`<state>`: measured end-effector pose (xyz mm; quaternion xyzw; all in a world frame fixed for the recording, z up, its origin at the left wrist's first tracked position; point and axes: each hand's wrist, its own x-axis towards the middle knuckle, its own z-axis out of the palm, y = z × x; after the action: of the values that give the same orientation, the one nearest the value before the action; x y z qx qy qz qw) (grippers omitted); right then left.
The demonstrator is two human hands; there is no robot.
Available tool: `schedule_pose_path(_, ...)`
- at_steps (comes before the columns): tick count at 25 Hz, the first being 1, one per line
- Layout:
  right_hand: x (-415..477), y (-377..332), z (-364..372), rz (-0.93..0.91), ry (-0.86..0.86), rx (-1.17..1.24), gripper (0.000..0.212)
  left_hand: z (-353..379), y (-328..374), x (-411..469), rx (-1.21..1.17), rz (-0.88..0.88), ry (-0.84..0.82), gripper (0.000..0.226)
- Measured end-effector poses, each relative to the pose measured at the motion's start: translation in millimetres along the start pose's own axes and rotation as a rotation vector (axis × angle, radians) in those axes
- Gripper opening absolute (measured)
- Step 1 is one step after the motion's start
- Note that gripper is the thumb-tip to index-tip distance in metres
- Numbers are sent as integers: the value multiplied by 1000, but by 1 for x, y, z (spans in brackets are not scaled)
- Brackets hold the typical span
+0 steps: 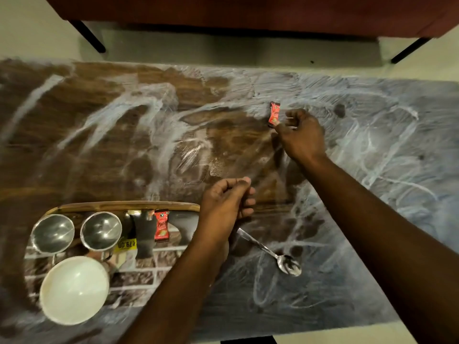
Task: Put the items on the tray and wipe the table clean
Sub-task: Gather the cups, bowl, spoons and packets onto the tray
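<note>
A wooden tray (124,206) lies at the near left of the table. On it stand two steel cups (52,232) (101,230), a white bowl (74,289), a dark holder (144,234) and a red sachet (161,225). My right hand (299,134) pinches a second red sachet (274,114) by its lower end, far right of centre. My left hand (227,201) hovers by the tray's right end, fingers curled, with nothing seen in it. A steel spoon (270,253) lies on the table right of my left forearm.
The wooden table top (124,145) is smeared with white streaks, densest on the right half. A dark red sofa (248,11) with black legs stands beyond the far edge. The table's near edge runs along the bottom right.
</note>
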<state>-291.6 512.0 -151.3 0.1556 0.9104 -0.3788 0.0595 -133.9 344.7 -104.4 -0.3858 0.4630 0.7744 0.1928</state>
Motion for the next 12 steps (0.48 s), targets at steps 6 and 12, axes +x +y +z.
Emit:
schedule_pose_path(6, 44, -12, 9, -8, -18, -77, 27, 29, 0, 22, 14, 57, 41, 7)
schedule_pose_path(12, 26, -24, 4, 26, -162, -35, 22, 17, -20, 2, 24, 58, 112, 7)
